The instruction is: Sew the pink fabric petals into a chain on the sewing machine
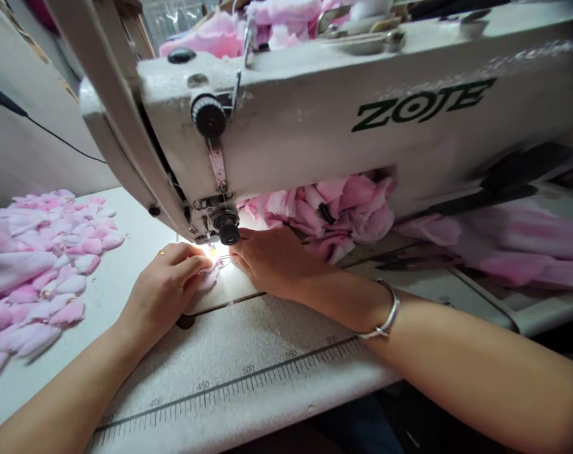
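Note:
Under the lit needle area of a white sewing machine (286,126), my left hand (167,284) pinches a small piece of pink fabric (208,281) between thumb and fingers. Close on the other side of the needle is my right hand (272,258), its fingers bent together beside the presser foot. Whatever those fingertips may hold is hidden by the hand and the glare. Behind the right hand, a heap of pink and white fabric pieces (333,208) fills the space beneath the machine arm.
Many small stuffed-looking pink and white pieces (54,271) lie on the table's left. Longer pink fabric (517,246) rests at the right, near dark scissors (409,260). A printed ruler (229,386) runs along the front edge. More pink cloth (210,34) is behind the machine.

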`<state>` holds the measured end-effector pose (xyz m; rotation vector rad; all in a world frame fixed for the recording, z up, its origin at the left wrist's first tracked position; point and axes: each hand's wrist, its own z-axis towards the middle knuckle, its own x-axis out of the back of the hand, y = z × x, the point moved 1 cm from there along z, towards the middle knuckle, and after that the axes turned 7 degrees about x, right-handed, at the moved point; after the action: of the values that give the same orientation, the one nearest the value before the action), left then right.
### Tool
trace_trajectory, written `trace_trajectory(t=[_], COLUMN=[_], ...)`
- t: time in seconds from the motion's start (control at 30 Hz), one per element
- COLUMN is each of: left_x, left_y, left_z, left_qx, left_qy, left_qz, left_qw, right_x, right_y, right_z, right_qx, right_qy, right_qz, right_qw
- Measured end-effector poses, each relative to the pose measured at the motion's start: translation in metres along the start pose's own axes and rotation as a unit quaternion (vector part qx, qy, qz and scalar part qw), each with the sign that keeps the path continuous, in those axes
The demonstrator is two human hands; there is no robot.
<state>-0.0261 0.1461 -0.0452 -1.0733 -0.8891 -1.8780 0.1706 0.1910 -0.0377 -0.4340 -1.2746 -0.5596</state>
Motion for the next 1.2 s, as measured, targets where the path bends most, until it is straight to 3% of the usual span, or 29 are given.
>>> trace_trajectory(t=[0.37, 0.63, 0.83, 0.97, 1.2], left_x=[0.002, 0.005, 0.002, 0.000, 0.003], left_y=[0.007, 0.014, 0.013, 0.011, 0.015], left_z=[-0.008, -0.009, -0.007, -0.013, -0.019], left_qx=[-0.062, -0.055, -0.066, -0.074, -0.054], left_qy=[-0.046, -0.100, -0.072, -0.097, -0.084], left_qz=[0.076, 0.124, 0.131, 0.133, 0.096], left_qw=[0.994, 0.986, 0.986, 0.984, 0.990], right_x=[0.002, 0.006, 0.007, 0.008, 0.009], right_y=[-0.005, 0.002, 0.000, -0.002, -0.004], right_z=[-0.002, -0.002, -0.002, -0.001, -0.001], right_qx=[0.004, -0.009, -0.006, 0.026, 0.039], right_qy=[0.009, 0.000, -0.014, -0.025, -0.048], right_qz=[-0.013, 0.021, 0.015, -0.036, -0.073], right_qw=[1.000, 1.000, 1.000, 0.999, 0.995])
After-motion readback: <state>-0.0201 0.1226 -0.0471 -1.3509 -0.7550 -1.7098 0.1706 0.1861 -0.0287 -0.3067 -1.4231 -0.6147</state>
